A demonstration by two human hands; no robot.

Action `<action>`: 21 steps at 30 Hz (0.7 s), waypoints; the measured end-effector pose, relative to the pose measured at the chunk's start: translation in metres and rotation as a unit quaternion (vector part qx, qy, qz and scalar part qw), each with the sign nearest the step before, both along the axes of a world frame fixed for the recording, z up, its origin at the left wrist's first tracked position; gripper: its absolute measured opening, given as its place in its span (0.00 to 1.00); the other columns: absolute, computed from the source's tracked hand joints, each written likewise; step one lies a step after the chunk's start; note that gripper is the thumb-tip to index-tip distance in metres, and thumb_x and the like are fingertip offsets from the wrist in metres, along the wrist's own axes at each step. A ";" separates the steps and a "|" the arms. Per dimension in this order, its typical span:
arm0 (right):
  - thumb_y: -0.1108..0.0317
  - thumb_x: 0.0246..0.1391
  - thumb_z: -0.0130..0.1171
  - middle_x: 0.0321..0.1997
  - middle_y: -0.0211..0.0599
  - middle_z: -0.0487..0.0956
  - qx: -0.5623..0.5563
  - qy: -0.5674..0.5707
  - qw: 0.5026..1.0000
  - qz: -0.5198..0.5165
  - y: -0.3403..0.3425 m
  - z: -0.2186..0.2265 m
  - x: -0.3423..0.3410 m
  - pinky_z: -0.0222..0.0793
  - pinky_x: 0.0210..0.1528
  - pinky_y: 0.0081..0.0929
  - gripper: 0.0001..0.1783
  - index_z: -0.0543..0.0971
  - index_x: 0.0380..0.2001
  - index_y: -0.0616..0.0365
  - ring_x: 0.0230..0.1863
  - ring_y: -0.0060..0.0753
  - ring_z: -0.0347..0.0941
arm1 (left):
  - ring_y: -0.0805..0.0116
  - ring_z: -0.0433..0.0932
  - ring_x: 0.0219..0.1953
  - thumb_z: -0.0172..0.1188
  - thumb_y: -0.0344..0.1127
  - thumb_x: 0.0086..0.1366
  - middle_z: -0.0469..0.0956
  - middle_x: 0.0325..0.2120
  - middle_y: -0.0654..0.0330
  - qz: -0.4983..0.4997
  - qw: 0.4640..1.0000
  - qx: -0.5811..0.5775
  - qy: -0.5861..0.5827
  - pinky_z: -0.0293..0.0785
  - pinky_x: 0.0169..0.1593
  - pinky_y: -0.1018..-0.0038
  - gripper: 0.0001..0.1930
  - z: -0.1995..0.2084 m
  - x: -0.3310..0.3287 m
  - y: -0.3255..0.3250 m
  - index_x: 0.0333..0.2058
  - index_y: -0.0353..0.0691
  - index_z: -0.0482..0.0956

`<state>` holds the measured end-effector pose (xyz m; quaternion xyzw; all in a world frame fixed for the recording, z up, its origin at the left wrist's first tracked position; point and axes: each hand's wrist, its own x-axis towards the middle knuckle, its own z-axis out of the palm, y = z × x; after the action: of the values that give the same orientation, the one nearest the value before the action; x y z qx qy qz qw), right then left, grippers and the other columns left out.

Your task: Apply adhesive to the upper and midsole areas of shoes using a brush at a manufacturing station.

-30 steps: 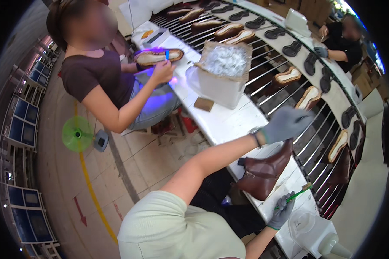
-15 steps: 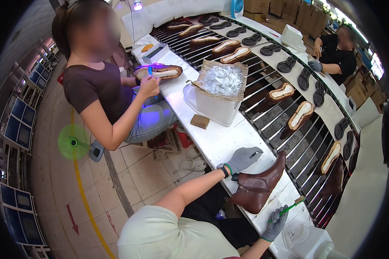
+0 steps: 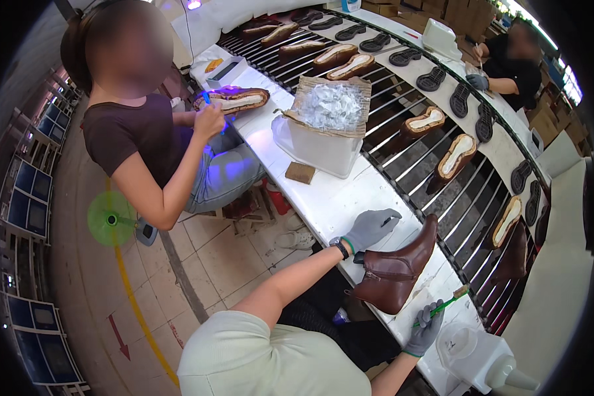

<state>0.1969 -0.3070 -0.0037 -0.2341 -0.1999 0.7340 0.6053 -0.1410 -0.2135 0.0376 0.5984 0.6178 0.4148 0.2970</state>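
Observation:
A brown leather ankle boot (image 3: 402, 267) with a side zip lies on the white bench in front of me, its toe toward the roller conveyor. Beyond it rests my left hand (image 3: 371, 229) in a grey glove, close to the boot's upper edge. Its fingers are drawn together, with a small dark patch at the tips that I cannot make out. My right hand (image 3: 424, 330), gloved as well, grips a green-handled brush (image 3: 450, 300) on the near side of the boot. The bristles point up and away, apart from the leather.
A white container (image 3: 475, 356) stands right of my right hand. Farther left are a brown pad (image 3: 300, 173) and a white bin (image 3: 320, 145) topped with crumpled clear plastic. Upturned shoes (image 3: 455, 157) and black soles (image 3: 484, 123) line the conveyor. Co-workers sit left and across.
My view has shifted slightly, so the bench appears higher in the picture. Both my hands, the boot and the brush keep nearly the same places relative to each other.

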 end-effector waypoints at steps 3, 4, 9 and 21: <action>0.69 0.65 0.53 0.41 0.38 0.77 -0.012 -0.019 1.000 -0.009 -0.002 -0.005 0.004 0.61 0.24 0.16 0.18 0.71 0.55 0.65 0.26 0.20 0.66 | 0.58 0.82 0.32 0.53 0.45 0.69 0.82 0.28 0.55 0.006 1.000 0.027 0.007 0.76 0.40 0.66 0.14 -0.007 0.001 -0.002 0.47 0.49 0.80; 0.69 0.65 0.53 0.41 0.38 0.77 -0.011 -0.017 1.000 -0.006 -0.003 -0.005 0.004 0.61 0.24 0.16 0.18 0.71 0.55 0.65 0.26 0.20 0.66 | 0.59 0.83 0.33 0.53 0.44 0.69 0.83 0.28 0.56 0.001 1.000 -0.001 -0.006 0.76 0.40 0.66 0.13 -0.005 0.003 -0.002 0.47 0.49 0.80; 0.69 0.65 0.52 0.41 0.39 0.77 -0.015 -0.016 1.000 -0.016 -0.005 -0.003 0.003 0.60 0.24 0.16 0.18 0.71 0.55 0.65 0.25 0.20 0.65 | 0.59 0.83 0.33 0.53 0.45 0.69 0.83 0.29 0.57 0.003 1.000 0.011 -0.005 0.76 0.41 0.66 0.13 -0.006 0.004 -0.003 0.46 0.49 0.80; 0.68 0.67 0.51 0.45 0.36 0.75 0.025 -0.010 0.999 0.024 0.001 -0.009 0.007 0.62 0.25 0.15 0.21 0.67 0.59 0.65 0.28 0.18 0.63 | 0.50 0.81 0.37 0.52 0.47 0.68 0.83 0.33 0.52 0.001 1.000 0.010 -0.016 0.75 0.42 0.60 0.15 -0.007 0.003 -0.001 0.45 0.48 0.81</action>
<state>0.2038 -0.3059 -0.0131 -0.2214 -0.2295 0.7410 0.5909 -0.1385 -0.2149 0.0309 0.5940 0.6093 0.4307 0.3008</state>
